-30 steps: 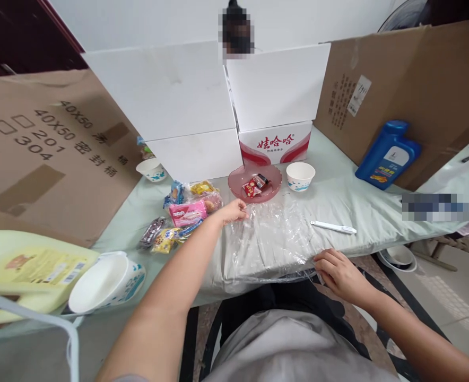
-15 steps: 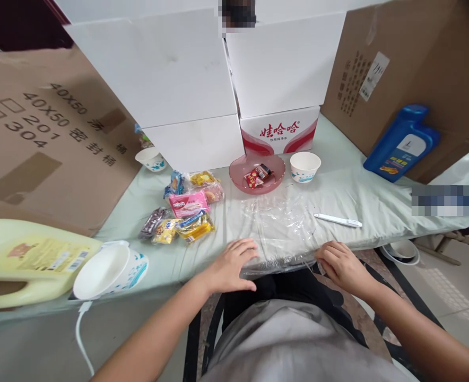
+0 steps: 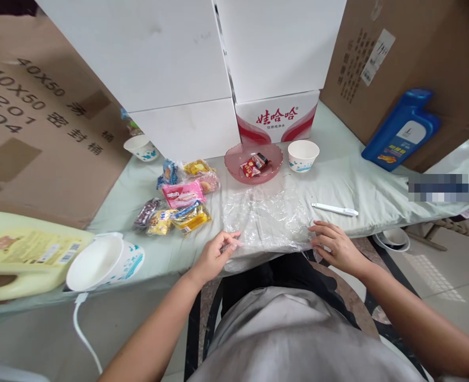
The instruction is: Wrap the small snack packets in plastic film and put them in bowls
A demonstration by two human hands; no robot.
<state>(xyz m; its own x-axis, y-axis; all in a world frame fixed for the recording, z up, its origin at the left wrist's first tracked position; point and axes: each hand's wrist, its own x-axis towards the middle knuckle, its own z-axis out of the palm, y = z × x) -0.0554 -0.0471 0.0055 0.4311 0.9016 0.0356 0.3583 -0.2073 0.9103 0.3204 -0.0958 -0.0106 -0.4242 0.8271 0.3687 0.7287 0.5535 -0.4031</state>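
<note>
The left hand [image 3: 214, 258], seen spread open above the near edge half a second ago, is now closed, its thumb and fingers pinched on the near left corner of a clear plastic sheet [image 3: 272, 220] at the centre of the frame. At the near right corner, the same sheet is pinched by the right hand [image 3: 335, 248], which is kept there as before. The near edge, earlier draped at the cloth's border, is now raised slightly between the two hands. The sheet is thus judged to be controlled from both near corners, while its far part is left loose and wrinkled on the pale green cloth [image 3: 340, 154].

Around it, nothing else appears to be disturbed: a pink scalloped bowl [image 3: 236, 159] is set just above the sheet, a printed paper bowl [image 3: 303, 158] upper right of it, a white utility knife [image 3: 335, 209] to its right, and wrapped snacks [image 3: 182, 194] to its left.
</note>
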